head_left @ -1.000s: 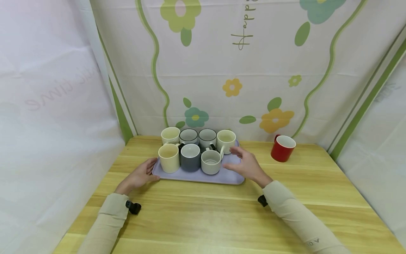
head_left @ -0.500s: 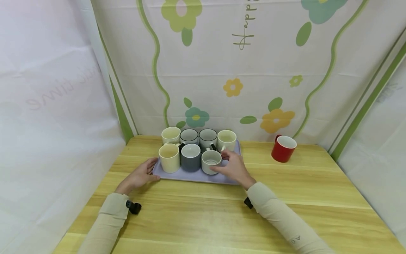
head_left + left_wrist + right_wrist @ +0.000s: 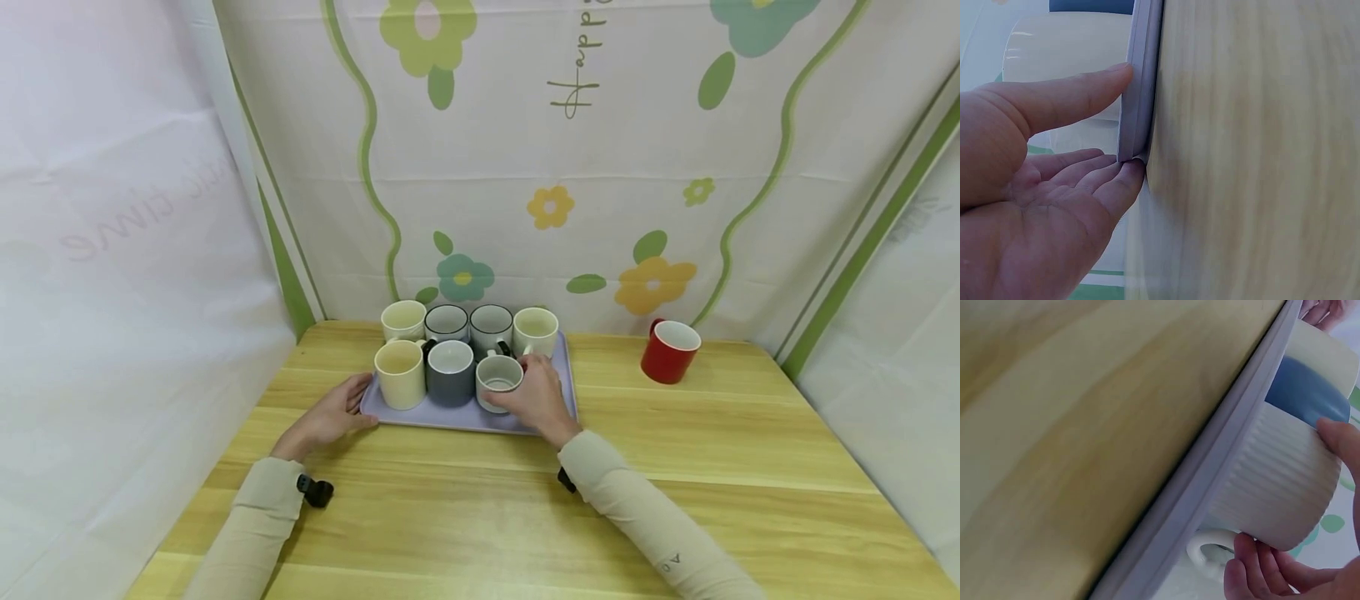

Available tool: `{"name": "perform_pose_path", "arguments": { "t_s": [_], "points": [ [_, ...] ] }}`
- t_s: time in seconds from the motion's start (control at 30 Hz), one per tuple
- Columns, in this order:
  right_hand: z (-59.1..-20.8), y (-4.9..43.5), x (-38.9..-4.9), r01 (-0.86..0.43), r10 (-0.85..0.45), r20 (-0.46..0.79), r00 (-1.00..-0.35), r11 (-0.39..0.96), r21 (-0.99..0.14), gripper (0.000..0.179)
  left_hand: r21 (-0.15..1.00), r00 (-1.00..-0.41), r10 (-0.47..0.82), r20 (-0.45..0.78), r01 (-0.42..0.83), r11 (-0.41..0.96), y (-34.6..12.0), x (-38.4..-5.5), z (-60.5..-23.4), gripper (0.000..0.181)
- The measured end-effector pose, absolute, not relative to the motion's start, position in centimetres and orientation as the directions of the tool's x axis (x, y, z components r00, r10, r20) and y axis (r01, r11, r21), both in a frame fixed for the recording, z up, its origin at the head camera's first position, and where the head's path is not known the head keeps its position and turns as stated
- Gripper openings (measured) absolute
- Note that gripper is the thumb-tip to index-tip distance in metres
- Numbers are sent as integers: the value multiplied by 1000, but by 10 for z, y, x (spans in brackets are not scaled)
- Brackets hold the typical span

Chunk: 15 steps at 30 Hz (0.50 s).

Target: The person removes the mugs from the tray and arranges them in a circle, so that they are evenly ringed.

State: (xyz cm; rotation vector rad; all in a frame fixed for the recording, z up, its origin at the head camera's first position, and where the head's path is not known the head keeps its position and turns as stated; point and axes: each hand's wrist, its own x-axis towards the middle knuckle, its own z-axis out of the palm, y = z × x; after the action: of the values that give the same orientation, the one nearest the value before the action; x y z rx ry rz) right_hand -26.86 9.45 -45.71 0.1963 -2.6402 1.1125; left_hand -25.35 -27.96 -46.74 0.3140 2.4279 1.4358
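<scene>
A lilac tray (image 3: 555, 423) bears several mugs in two rows. At its left end my left hand (image 3: 330, 417) touches the corner: the thumb (image 3: 1079, 97) lies against the near rim, the other fingers reach the short side. My right hand (image 3: 536, 396) holds a small ribbed off-white mug (image 3: 498, 385) at the front right of the tray. In the right wrist view its thumb is on one side of the ribbed mug (image 3: 1279, 481), its fingertips on the other, near a white handle (image 3: 1213, 537). To its left stand a dark grey mug (image 3: 450, 383) and a pale yellow mug (image 3: 401, 385).
Behind, on the tray, are cream mugs (image 3: 536, 325) at both ends and two black-rimmed mugs (image 3: 491, 323) between. A red mug (image 3: 666, 357) stands apart on the wooden table (image 3: 450, 508) at the right. A floral cloth (image 3: 480, 167) hangs behind the table.
My right hand has moved left from the tray's right side and closed around the ribbed mug. My left hand stays at the tray's left corner. The mugs have not moved visibly.
</scene>
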Motion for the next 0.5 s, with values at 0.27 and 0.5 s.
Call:
{"name": "perform_pose_path", "arguments": {
  "t_s": [0.27,0.5],
  "points": [
    [-459,91,-269,-209,5,291,-957,683,-700,75,877,-933,331,-142,36,478,-279,-252,-467,91],
    [-460,100,-269,-283,-47,328,-944,630,-723,68,882,-931,338,-139,38,469,-279,-251,-467,91]
  ]
}}
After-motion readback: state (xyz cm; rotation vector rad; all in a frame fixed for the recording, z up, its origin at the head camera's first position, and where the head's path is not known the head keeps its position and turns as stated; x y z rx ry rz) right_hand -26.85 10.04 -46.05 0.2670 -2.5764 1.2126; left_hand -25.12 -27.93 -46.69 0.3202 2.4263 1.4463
